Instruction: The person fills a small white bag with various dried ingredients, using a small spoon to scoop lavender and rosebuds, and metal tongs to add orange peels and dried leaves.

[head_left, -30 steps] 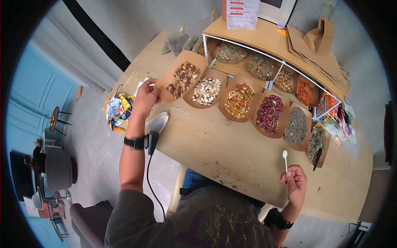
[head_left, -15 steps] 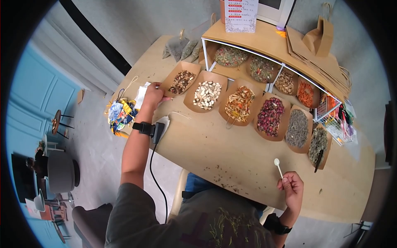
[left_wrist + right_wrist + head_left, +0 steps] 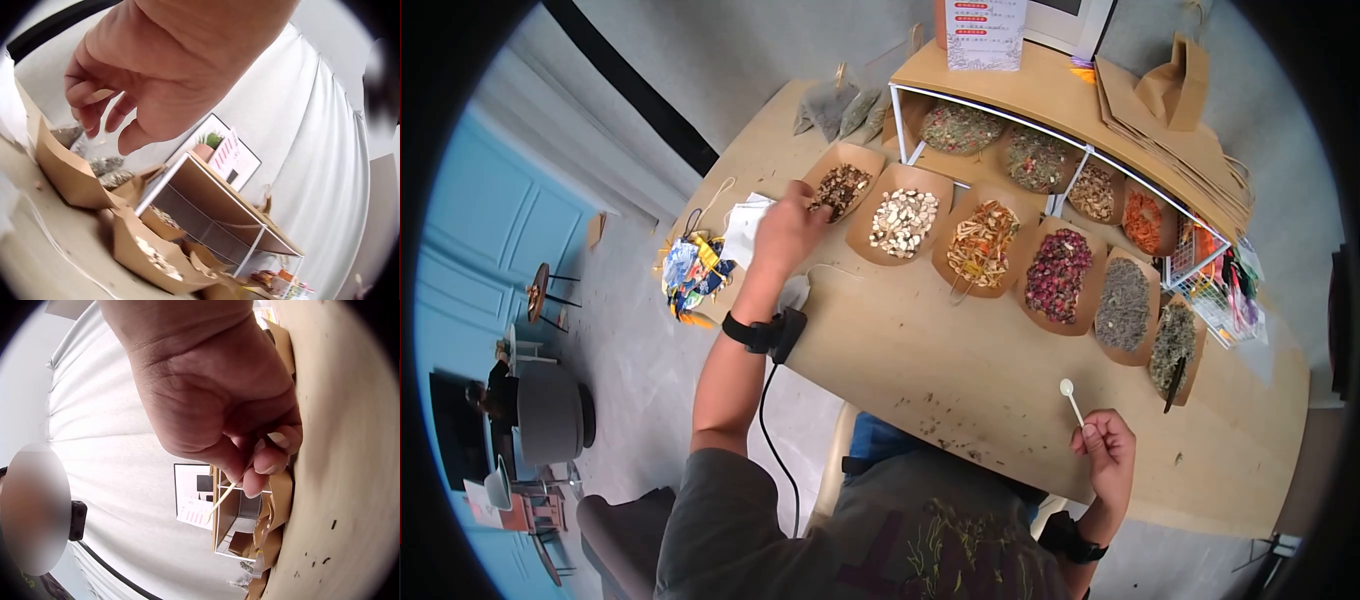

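Observation:
My left hand [image 3: 788, 232] hovers by the near end of the leftmost kraft paper tray [image 3: 866, 160], which holds brown and pale dried pieces. In the left wrist view its fingers [image 3: 94, 103] bend loosely with nothing between them, above the trays. Beside that tray is another with white dried slices [image 3: 903, 222]. My right hand [image 3: 1108, 455] pinches the handle of a small cream plastic spoon [image 3: 1067, 387] between thumb and fingers, bowl upward, over the table's front right. The right wrist view shows the pinched spoon handle [image 3: 220, 504].
More trays stand in a row: orange-yellow strips [image 3: 980, 245], dark red buds [image 3: 1057, 275], grey-green herbs [image 3: 1125, 305], and one with black tongs [image 3: 1175, 380]. Behind is a shelf [image 3: 1040, 85] with filled trays. White packets [image 3: 745, 225] and colourful pouches [image 3: 690, 270] lie left; crumbs dot the front edge.
My left hand has set the tray of brown pieces down at the row's left end, let go, and moved over its near edge. The right hand keeps the spoon, tilted slightly left.

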`<state>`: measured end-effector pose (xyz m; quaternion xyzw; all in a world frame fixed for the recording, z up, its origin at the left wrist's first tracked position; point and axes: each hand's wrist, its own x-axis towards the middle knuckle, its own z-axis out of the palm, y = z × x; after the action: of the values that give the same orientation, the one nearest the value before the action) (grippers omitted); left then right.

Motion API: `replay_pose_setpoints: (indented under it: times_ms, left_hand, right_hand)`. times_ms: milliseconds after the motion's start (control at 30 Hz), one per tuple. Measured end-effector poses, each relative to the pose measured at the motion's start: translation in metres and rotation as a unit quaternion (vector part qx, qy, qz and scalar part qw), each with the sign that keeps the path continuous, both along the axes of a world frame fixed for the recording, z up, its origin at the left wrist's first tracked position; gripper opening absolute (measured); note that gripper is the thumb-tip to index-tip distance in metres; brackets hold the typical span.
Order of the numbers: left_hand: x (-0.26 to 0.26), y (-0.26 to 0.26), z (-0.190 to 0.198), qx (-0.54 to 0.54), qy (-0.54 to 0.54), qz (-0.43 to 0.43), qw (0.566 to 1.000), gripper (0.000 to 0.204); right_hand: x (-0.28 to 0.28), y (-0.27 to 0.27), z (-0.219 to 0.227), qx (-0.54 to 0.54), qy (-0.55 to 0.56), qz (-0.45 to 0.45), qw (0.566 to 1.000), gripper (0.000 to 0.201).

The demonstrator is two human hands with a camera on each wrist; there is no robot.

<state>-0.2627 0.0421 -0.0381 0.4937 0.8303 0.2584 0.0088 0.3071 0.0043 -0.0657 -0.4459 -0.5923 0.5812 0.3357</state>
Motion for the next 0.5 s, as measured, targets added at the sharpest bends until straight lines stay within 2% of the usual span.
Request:
replay_pose_setpoints:
  times_ms: [33, 100, 267, 333, 500]
  left_hand:
    - [0.007, -0.001, -0.005, -0.001, 0.000, 0.003, 1.000, 0.042]
    - [0.021, 0.001, -0.012, -0.064, -0.004, -0.063, 0.996, 0.043]
    - [0.030, 0.017, -0.025, -0.076, -0.011, -0.099, 0.992, 0.036]
    - [0.041, 0.018, -0.012, -0.078, -0.203, -0.062, 0.974, 0.029]
    - [0.036, 0.017, -0.017, -0.012, -0.306, -0.057, 0.950, 0.027]
  right_hand:
    - [-0.001, 0.001, 0.001, -0.001, 0.000, 0.003, 1.000, 0.008]
    - [-0.004, 0.002, 0.004, -0.006, 0.006, 0.010, 1.000, 0.008]
    - [-0.005, 0.000, 0.005, 0.001, 0.002, 0.012, 1.000, 0.008]
    - [-0.004, -0.001, 0.004, 0.005, 0.000, 0.010, 1.000, 0.008]
    - [-0.003, -0.003, 0.002, -0.004, 0.001, 0.009, 1.000, 0.008]
